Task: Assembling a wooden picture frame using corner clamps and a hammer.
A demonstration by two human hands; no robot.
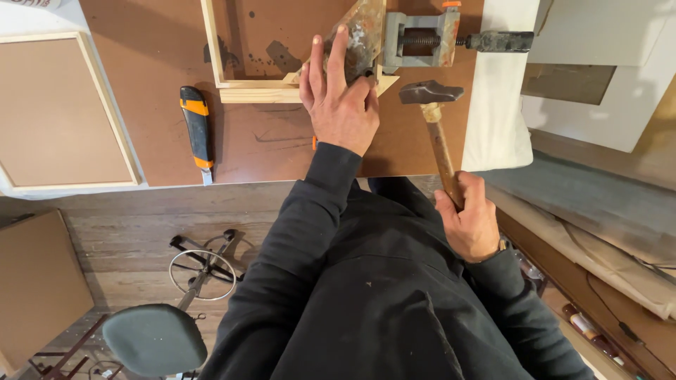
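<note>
My left hand (339,98) lies on the corner of a pale wooden frame (248,88), fingers spread against a worn metal corner clamp (384,39) that grips the joint. My right hand (470,222) is closed round the wooden handle of a hammer (438,134). The hammer's dark head (429,91) hovers just right of the frame's corner, below the clamp's screw. Both black sleeves reach up from my body at the bottom.
A brown board (162,134) covers the tabletop, with an orange and black utility knife (196,130) left of the frame. A framed panel (60,112) lies at far left. White cloth (496,119) hangs at the right. A stool (158,338) stands on the wood floor.
</note>
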